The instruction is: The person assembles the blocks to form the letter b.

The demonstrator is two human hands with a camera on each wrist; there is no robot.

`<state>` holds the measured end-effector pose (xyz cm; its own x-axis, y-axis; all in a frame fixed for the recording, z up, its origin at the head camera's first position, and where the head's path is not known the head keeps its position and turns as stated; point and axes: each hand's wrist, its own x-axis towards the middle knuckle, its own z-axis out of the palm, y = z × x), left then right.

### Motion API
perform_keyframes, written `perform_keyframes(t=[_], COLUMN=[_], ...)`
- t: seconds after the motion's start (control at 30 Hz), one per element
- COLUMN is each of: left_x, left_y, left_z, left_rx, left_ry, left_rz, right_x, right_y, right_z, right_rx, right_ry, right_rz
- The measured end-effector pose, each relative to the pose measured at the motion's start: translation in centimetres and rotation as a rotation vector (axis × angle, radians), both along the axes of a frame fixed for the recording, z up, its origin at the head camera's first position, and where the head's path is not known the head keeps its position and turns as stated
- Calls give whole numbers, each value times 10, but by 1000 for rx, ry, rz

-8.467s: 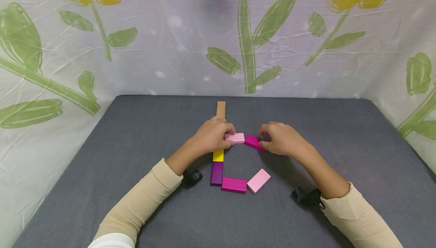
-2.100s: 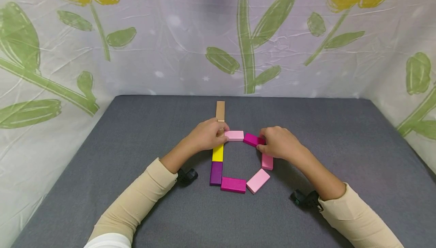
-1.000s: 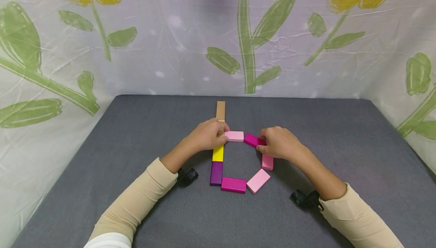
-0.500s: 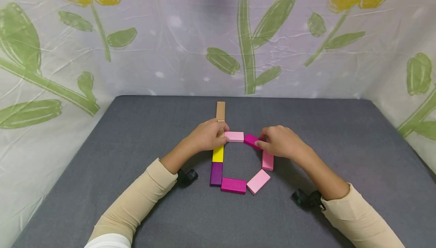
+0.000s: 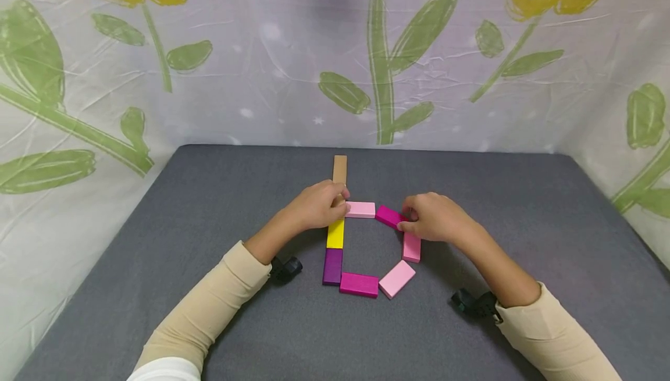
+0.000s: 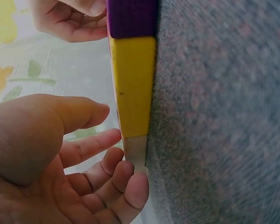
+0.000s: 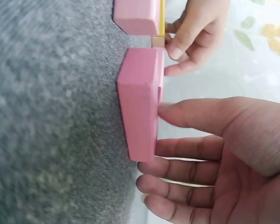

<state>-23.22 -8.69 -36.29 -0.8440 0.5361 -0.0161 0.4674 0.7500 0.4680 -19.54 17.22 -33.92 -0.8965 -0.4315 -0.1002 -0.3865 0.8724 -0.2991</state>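
Observation:
Small coloured blocks form a loop with a stem in the head view. My left hand (image 5: 318, 203) lies over the stem, partly hiding the tan blocks (image 5: 340, 170). Its thumb and index finger stay apart beside the pale pink block (image 5: 361, 210); its other fingertips are next to a light wood block (image 6: 136, 149) in the left wrist view. My right hand (image 5: 431, 216) has thumb and index finger around the right end of the tilted magenta block (image 5: 388, 216). This contact is partly hidden. Just under that hand is a mid-pink block (image 5: 412, 247).
A yellow block (image 5: 335, 234) and a purple block (image 5: 332, 266) continue the stem. Along the near side lie another magenta block (image 5: 359, 284) and a slanted pale pink block (image 5: 397, 279). All rest on a grey cloth surface (image 5: 251, 334) before a flowered curtain (image 5: 272, 78).
Since the oldest frame, a mid-pink block has appeared at the loop's right side. The left hand has shifted slightly left off the pale pink block. Lately, the right thumb has slid a little right.

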Motion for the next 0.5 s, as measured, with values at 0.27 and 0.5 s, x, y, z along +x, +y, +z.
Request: perform_keyframes(t=[0.27,0.5], left_x=[0,0], left_y=[1,1], left_z=[0,1], left_rx=[-9,-7], left_ry=[0,-15], left_rz=[5,6], right_x=[0,-2], right_y=[-2,-1], right_z=[-3,-4], right_rx=[1,5], right_ry=[17,19], right_rz=[23,28])
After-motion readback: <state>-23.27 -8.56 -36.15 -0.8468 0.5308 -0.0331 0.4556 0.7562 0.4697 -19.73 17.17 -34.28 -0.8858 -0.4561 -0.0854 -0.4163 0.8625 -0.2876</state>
